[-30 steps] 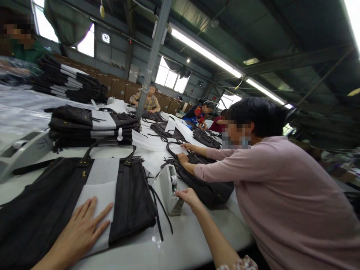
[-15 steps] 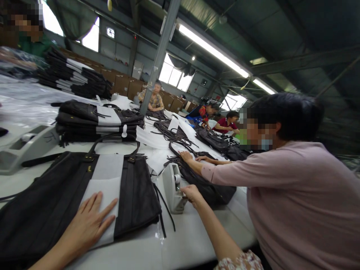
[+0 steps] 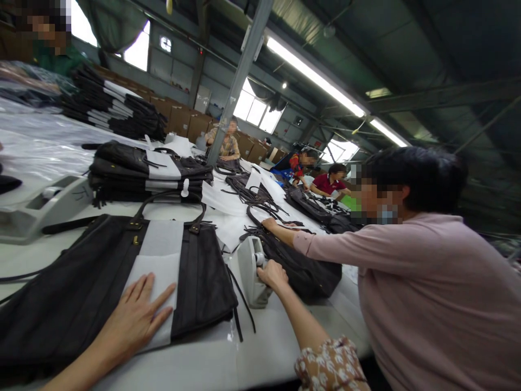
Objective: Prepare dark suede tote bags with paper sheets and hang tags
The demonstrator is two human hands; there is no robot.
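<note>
A dark handbag (image 3: 81, 277) lies flat in front of me, with a white paper strip (image 3: 152, 266) wrapped round its middle. My left hand (image 3: 132, 309) rests flat on this paper, fingers spread. To the right of the bag stands a grey tape dispenser (image 3: 249, 271) with a white hub. My right hand (image 3: 274, 275) is at its near right side, fingers curled together against it. Whatever the fingertips pinch is hidden from view.
Behind the bag is a stack of dark bags (image 3: 122, 174) with paper bands. A second tape dispenser (image 3: 36, 212) stands left. On the right, a co-worker in a pink top (image 3: 439, 293) reaches over another dark bag (image 3: 301, 260). A metal post (image 3: 240, 81) rises beyond.
My right hand has moved slightly up and left, closer to the dispenser's roll. My left hand stays flat on the paper. The whole view has shifted a little.
</note>
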